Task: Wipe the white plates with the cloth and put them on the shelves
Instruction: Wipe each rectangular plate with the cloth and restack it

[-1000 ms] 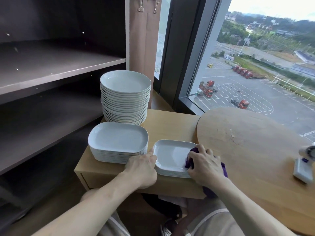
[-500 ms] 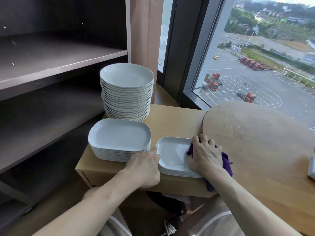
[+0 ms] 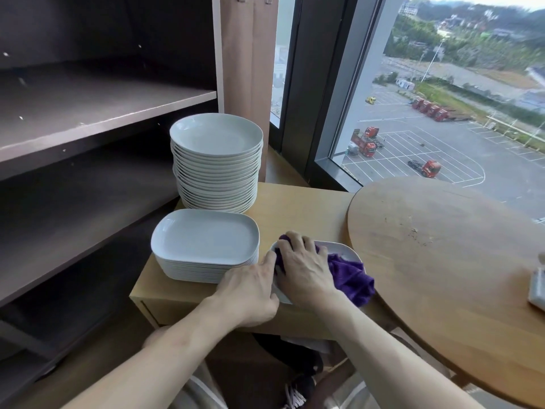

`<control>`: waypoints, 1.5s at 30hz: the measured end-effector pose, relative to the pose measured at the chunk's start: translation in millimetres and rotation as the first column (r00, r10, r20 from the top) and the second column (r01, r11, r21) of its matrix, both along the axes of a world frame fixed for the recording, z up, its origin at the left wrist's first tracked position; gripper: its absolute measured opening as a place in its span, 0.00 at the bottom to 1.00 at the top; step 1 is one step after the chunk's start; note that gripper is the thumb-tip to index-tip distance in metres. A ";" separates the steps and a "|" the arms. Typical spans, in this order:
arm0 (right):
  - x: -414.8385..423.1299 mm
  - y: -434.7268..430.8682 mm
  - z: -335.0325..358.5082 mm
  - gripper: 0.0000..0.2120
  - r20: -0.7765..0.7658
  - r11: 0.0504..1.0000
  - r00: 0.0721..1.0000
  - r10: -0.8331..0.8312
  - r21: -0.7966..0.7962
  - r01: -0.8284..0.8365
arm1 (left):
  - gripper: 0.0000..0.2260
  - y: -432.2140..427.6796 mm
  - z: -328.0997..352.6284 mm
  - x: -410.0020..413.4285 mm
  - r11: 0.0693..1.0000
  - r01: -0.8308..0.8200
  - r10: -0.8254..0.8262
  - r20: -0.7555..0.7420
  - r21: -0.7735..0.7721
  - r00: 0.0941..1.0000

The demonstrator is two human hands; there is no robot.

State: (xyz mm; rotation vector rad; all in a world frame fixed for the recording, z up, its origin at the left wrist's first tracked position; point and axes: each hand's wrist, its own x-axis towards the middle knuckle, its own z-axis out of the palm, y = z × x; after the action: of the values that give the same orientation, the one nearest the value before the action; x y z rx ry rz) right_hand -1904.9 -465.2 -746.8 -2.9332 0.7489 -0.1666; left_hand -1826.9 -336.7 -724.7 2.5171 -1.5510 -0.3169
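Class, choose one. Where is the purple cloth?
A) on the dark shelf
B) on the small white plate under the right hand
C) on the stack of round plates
B: the right hand holds the purple cloth on the small white plate, whose edge the left hand grips.

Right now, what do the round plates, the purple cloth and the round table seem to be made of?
Round plates: probably glazed ceramic; white, smooth, faint sheen. Purple cloth: likely microfibre; fuzzy, crumpled folds. Round table: wood or veneer; matte, grain and scratches show.

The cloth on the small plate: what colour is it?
The cloth is purple; the head view shows it best.
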 end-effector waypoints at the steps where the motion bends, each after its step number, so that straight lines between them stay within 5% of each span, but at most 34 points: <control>1: 0.2 4.6 0.0 0.17 0.010 0.999 1.000 0.025 0.020 -0.026 | 0.21 0.0 -0.5 0.6 1.000 -0.007 0.007 -0.003 -0.014 1.000; 9: -31.5 -3.9 16.0 0.17 0.005 0.971 0.991 0.131 0.202 -0.130 | 0.18 0.1 -1.9 5.8 1.000 0.001 -0.002 0.038 0.019 0.999; 25: -80.1 -55.2 11.8 0.22 -0.112 0.995 0.988 -0.104 -0.022 0.102 | 0.19 2.4 -7.0 10.0 0.997 0.012 -0.014 0.023 0.073 1.000; 31: -57.4 -65.3 10.7 0.20 -0.074 0.971 0.971 -0.228 0.059 0.233 | 0.22 1.1 -8.9 8.9 0.995 0.019 -0.024 0.045 0.093 0.999; 38: -42.3 -57.6 0.6 0.19 -0.020 0.979 0.979 -0.205 0.005 0.205 | 0.13 -3.3 -9.8 7.4 0.993 0.010 -0.020 0.081 0.118 0.997; 45: -25.6 -47.5 -1.3 0.19 -0.012 0.987 0.987 -0.161 0.005 0.161 | 0.15 -3.2 -5.2 5.7 0.990 0.007 -0.016 0.063 0.143 0.998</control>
State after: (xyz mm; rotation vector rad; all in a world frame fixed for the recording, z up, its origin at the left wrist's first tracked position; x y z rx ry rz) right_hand -1930.5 -512.7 -748.0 -2.8695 0.9865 -0.1611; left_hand -1821.2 -339.9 -729.8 2.6518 -1.6209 -0.3642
